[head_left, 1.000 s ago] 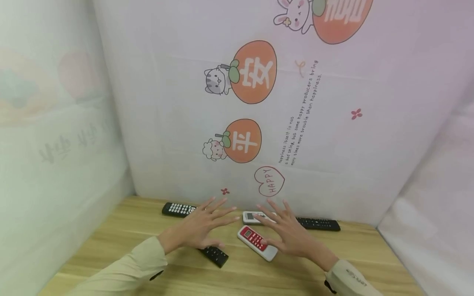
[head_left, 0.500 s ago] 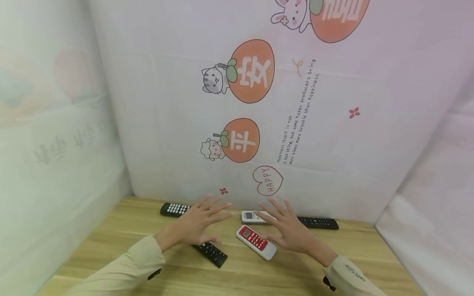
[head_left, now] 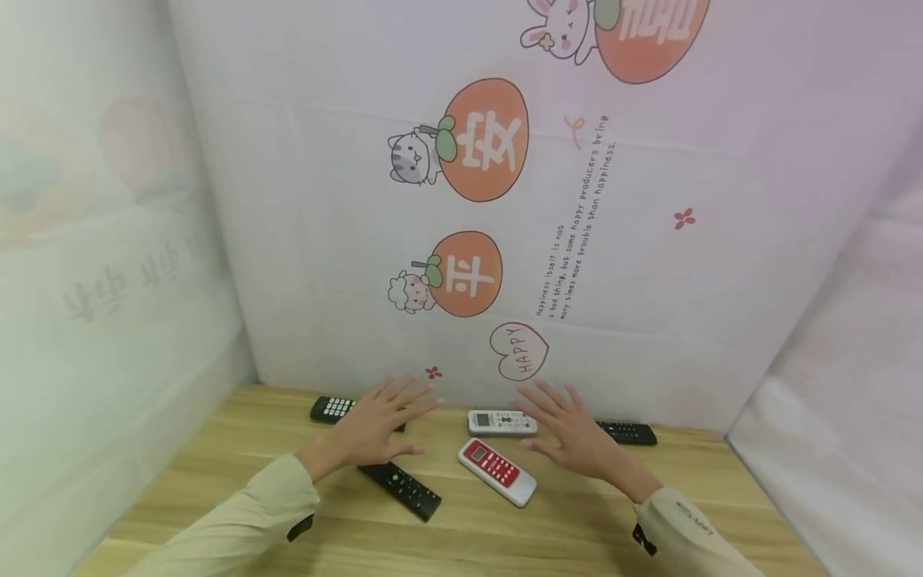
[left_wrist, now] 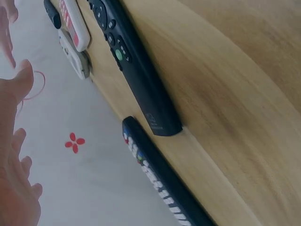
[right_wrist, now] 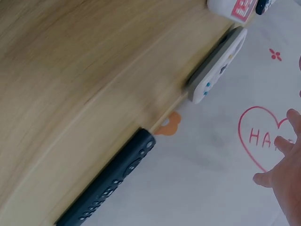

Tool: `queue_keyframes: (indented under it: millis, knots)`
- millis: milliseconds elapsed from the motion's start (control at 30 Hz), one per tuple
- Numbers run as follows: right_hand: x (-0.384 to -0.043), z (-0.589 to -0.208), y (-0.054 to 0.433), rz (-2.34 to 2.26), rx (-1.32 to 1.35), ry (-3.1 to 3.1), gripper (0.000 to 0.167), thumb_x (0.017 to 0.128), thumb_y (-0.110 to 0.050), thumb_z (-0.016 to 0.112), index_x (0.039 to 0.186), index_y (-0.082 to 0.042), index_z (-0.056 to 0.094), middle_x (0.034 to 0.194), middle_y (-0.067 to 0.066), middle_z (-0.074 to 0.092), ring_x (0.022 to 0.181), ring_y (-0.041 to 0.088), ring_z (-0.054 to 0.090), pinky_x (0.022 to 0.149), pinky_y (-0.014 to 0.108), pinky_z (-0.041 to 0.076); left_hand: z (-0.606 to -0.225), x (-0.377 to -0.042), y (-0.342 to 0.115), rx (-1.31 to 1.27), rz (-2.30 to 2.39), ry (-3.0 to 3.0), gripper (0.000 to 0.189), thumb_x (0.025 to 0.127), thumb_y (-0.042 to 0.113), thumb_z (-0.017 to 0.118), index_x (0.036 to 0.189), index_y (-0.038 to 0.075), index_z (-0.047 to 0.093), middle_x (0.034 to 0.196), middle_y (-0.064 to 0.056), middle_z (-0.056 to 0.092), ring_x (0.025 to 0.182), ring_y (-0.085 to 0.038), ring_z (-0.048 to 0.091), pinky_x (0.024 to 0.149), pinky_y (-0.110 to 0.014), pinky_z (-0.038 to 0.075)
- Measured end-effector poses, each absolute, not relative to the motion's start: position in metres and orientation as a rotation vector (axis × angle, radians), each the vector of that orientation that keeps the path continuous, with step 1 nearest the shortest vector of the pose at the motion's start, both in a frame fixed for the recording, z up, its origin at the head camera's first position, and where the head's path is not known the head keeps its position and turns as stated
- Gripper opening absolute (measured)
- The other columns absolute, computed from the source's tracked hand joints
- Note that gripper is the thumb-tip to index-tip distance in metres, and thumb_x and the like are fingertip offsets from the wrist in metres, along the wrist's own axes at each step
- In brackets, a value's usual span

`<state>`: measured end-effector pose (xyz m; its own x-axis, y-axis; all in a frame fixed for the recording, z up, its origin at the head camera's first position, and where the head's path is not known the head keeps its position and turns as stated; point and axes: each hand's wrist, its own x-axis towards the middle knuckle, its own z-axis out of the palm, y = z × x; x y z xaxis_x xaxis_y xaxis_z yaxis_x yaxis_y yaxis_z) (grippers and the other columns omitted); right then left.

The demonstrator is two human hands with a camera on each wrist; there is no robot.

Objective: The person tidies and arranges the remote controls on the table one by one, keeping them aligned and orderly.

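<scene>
My left hand [head_left: 371, 429], fingers spread and holding nothing, hovers above two black remote controls. One, with white keys [head_left: 334, 409], lies by the back wall; the other black remote [head_left: 407, 490] slants toward the front, its upper end hidden under the hand in the head view. On the other side my right hand [head_left: 573, 437] is also spread and bare, over the left part of a black remote [head_left: 630, 433]. Between the hands lie a white remote [head_left: 502, 422] along the wall and a red-and-white remote [head_left: 497, 471] in front of it.
The wooden tabletop [head_left: 476, 545] meets a white printed cloth wall [head_left: 346, 280] at the back. More white cloth hangs at the left [head_left: 108, 336] and right [head_left: 851, 385]. A "HAPPY" heart [head_left: 519, 351] is printed just above the white remote.
Both hands have drifted apart, the left one leftward and the right one slightly rightward, uncovering more of the white remote and the slanted black remote. The remotes stay put; the view shifts slightly.
</scene>
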<state>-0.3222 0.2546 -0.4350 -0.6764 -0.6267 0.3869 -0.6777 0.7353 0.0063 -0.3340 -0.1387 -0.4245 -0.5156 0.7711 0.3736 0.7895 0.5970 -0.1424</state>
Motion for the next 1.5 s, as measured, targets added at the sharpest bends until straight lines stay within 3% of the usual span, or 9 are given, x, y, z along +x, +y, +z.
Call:
queue_keyframes:
  millis: [200, 367, 600, 833, 967, 1367, 1500]
  knots:
    - [-0.322, -0.437, 0.264, 0.24, 0.976, -2.61, 0.066, 0.1, -0.039, 0.068, 0.16, -0.021, 0.045, 0.169, 0.005, 0.034, 0.156, 0.041, 0.027, 0.12, 0.077, 0.013, -0.432, -0.34, -0.148, -1.192, -0.17, -2.531, 0.073, 0.099, 0.049, 0.067, 0.162, 0.021, 0.041, 0.17, -0.006, 0.033, 0.159, -0.039, 0.023, 0.127, -0.062, 0.016]
    - [-0.324, -0.441, 0.271, 0.287, 0.973, -2.619, 0.065, 0.1, -0.033, 0.07, 0.158, -0.017, 0.047, 0.168, 0.009, 0.036, 0.154, 0.045, 0.03, 0.12, 0.076, 0.015, -0.434, -0.343, -0.155, -1.181, -0.163, -2.56, 0.07, 0.101, 0.048, 0.065, 0.161, 0.02, 0.042, 0.169, -0.008, 0.035, 0.157, -0.039, 0.027, 0.126, -0.063, 0.02]
    - [-0.33, -0.448, 0.287, 0.348, 0.935, -2.622, 0.061, 0.102, -0.037, 0.066, 0.156, -0.014, 0.05, 0.164, 0.014, 0.042, 0.15, 0.048, 0.037, 0.119, 0.076, 0.02, -0.432, -0.345, -0.166, -1.164, -0.163, -2.639, 0.065, 0.102, 0.045, 0.063, 0.16, 0.021, 0.044, 0.168, -0.009, 0.037, 0.156, -0.039, 0.03, 0.127, -0.06, 0.021]
    - [-0.339, -0.459, 0.301, 0.357, 0.93, -2.599, 0.062, 0.099, -0.022, 0.072, 0.156, -0.013, 0.05, 0.159, 0.018, 0.048, 0.146, 0.049, 0.043, 0.116, 0.078, 0.024, -0.434, -0.349, -0.174, -1.127, -0.292, -2.721, 0.057, 0.103, 0.037, 0.065, 0.155, 0.015, 0.052, 0.164, -0.017, 0.043, 0.152, -0.047, 0.033, 0.124, -0.067, 0.024]
    - [-0.342, -0.462, 0.307, 0.356, 0.907, -2.606, 0.058, 0.1, -0.018, 0.071, 0.154, -0.011, 0.052, 0.157, 0.019, 0.051, 0.143, 0.048, 0.046, 0.115, 0.077, 0.028, -0.437, -0.356, -0.179, -1.084, -0.353, -2.74, 0.055, 0.104, 0.035, 0.064, 0.153, 0.014, 0.053, 0.162, -0.018, 0.044, 0.152, -0.046, 0.036, 0.124, -0.067, 0.023]
    - [-0.343, -0.469, 0.316, 0.363, 0.831, -2.656, 0.045, 0.106, -0.018, 0.061, 0.15, -0.008, 0.056, 0.15, 0.021, 0.057, 0.139, 0.046, 0.051, 0.106, 0.081, 0.034, -0.445, -0.366, -0.194, -1.106, -0.357, -2.645, 0.051, 0.101, 0.021, 0.067, 0.149, 0.009, 0.056, 0.153, -0.025, 0.052, 0.142, -0.049, 0.047, 0.117, -0.07, 0.032]
    - [-0.345, -0.471, 0.322, 0.372, 0.839, -2.663, 0.04, 0.107, -0.01, 0.058, 0.146, -0.01, 0.06, 0.148, 0.024, 0.058, 0.137, 0.049, 0.053, 0.106, 0.078, 0.038, -0.455, -0.371, -0.194, -1.089, -0.345, -2.641, 0.049, 0.101, 0.018, 0.067, 0.149, 0.01, 0.056, 0.151, -0.024, 0.054, 0.139, -0.049, 0.049, 0.115, -0.07, 0.034]
